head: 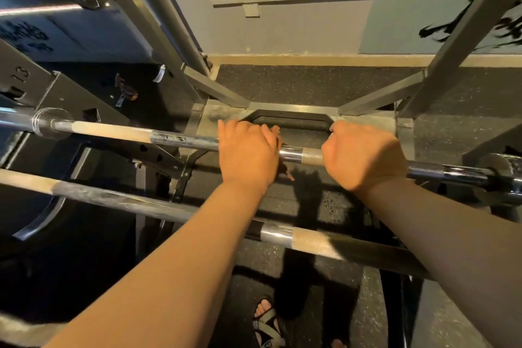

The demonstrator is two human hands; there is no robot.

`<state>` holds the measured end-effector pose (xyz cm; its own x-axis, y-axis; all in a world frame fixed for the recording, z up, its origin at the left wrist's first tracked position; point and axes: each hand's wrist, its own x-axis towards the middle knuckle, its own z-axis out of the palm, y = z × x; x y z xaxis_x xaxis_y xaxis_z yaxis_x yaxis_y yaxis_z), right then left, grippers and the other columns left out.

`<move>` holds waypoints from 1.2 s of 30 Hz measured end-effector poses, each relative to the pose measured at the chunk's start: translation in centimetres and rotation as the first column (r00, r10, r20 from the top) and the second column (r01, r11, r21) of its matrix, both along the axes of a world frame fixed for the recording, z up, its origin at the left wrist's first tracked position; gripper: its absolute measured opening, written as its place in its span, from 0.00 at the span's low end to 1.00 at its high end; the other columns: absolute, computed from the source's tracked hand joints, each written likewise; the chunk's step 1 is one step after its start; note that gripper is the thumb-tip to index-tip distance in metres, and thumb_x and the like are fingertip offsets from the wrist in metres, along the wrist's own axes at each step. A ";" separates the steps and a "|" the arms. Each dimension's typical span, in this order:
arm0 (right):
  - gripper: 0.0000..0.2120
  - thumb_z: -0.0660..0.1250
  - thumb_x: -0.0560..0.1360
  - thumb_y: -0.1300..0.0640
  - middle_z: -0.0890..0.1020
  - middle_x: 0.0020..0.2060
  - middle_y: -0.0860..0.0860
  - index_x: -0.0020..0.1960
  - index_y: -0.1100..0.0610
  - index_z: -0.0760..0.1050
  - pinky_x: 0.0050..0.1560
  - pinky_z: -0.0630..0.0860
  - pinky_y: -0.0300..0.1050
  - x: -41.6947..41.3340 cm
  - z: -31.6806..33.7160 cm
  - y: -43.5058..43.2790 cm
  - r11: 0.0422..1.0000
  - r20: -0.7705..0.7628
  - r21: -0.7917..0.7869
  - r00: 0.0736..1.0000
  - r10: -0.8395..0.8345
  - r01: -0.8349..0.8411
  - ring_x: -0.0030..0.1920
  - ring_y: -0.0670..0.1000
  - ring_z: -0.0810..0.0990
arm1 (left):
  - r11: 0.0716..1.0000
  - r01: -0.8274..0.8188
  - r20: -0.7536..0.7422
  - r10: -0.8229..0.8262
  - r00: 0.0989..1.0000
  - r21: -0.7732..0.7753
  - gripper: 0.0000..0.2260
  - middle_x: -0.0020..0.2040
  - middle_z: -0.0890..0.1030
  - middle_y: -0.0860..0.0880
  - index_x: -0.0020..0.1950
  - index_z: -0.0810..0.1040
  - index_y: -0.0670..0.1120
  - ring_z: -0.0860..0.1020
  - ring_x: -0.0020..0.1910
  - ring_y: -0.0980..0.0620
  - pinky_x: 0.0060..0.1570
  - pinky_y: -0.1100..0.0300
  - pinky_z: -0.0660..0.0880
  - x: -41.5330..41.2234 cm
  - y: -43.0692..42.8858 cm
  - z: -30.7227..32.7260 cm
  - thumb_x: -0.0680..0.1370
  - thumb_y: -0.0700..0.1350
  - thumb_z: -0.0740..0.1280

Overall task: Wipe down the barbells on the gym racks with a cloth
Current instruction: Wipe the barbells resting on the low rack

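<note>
On the upper barbell (180, 140), the right hand (364, 155) grips the knurled shaft while the left hand (248, 150) wraps a barely visible dark cloth (284, 169) round it; wiping apparently under way, next needing a leftward slide.

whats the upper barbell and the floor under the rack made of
Upper barbell: looks like steel with a bright chrome-like finish; it mirrors the light and has a matte, cross-hatched knurled band. Floor: probably rubber gym matting, dull black with pale flecks and no shine.
</note>
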<state>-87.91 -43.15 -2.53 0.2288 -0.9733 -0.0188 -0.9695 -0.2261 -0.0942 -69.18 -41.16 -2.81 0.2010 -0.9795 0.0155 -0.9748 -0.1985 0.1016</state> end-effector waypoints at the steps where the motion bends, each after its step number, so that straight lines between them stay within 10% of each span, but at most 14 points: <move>1: 0.18 0.52 0.80 0.50 0.83 0.42 0.55 0.50 0.56 0.79 0.43 0.78 0.50 0.0 0.1 0.1 1.000 -0.013 -0.014 1.000 0.012 -0.013 0.43 0.58 0.82 | 0.996 0.091 -0.025 -0.091 0.996 -0.004 0.20 0.44 0.81 0.48 0.46 0.79 0.48 0.77 0.53 0.43 0.66 0.42 0.67 -2.1 0.5 -0.2 0.84 0.52 0.50; 8: 0.20 0.48 0.82 0.49 0.83 0.45 0.53 0.55 0.55 0.77 0.43 0.75 0.48 -0.3 -0.2 0.6 0.998 -0.086 -0.042 0.996 0.038 -0.041 0.46 0.56 0.82 | 0.937 0.342 -0.058 -0.346 0.936 -0.075 0.19 0.55 0.79 0.52 0.57 0.78 0.51 0.74 0.64 0.50 0.79 0.45 0.50 -1.0 2.3 -0.9 0.86 0.52 0.48; 15: 0.16 0.51 0.84 0.52 0.82 0.51 0.53 0.60 0.55 0.76 0.40 0.65 0.45 0.0 -0.2 0.5 0.999 -0.169 0.016 0.985 0.040 -0.038 0.52 0.58 0.82 | 0.999 -0.053 0.033 0.053 0.998 0.011 0.19 0.44 0.80 0.47 0.45 0.81 0.47 0.77 0.52 0.43 0.71 0.41 0.63 1.4 0.3 0.5 0.83 0.49 0.53; 25: 0.19 0.46 0.81 0.53 0.82 0.47 0.53 0.57 0.56 0.74 0.38 0.67 0.46 0.1 -0.1 0.6 0.999 -0.190 0.016 0.981 0.034 -0.031 0.49 0.59 0.82 | 0.967 0.251 -0.048 -0.253 0.966 -0.036 0.16 0.50 0.77 0.53 0.50 0.75 0.53 0.75 0.60 0.50 0.79 0.42 0.48 0.9 2.0 -0.4 0.85 0.50 0.48; 30: 0.15 0.54 0.79 0.53 0.81 0.36 0.52 0.49 0.55 0.79 0.31 0.63 0.42 -0.1 -0.7 0.9 0.999 -0.391 0.004 0.919 0.050 -0.053 0.36 0.56 0.83 | 0.998 -0.050 0.059 0.048 0.997 0.042 0.18 0.48 0.81 0.45 0.45 0.79 0.46 0.76 0.60 0.42 0.77 0.39 0.55 2.6 0.3 0.8 0.83 0.50 0.53; 36: 0.19 0.48 0.83 0.50 0.83 0.45 0.53 0.55 0.55 0.76 0.40 0.71 0.46 -0.1 -1.1 0.3 1.000 -0.091 0.000 0.996 0.011 -0.011 0.47 0.57 0.83 | 0.957 0.290 -0.042 -0.289 0.956 0.029 0.14 0.47 0.81 0.48 0.54 0.80 0.49 0.78 0.50 0.43 0.53 0.45 0.73 -5.1 0.8 1.0 0.84 0.51 0.55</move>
<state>-87.97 -42.81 -3.64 0.2366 -0.9708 -0.0394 -0.9716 -0.2366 -0.0052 -74.31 -40.33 -1.77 -0.0916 -0.9956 -0.0211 -0.9867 0.0879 0.1368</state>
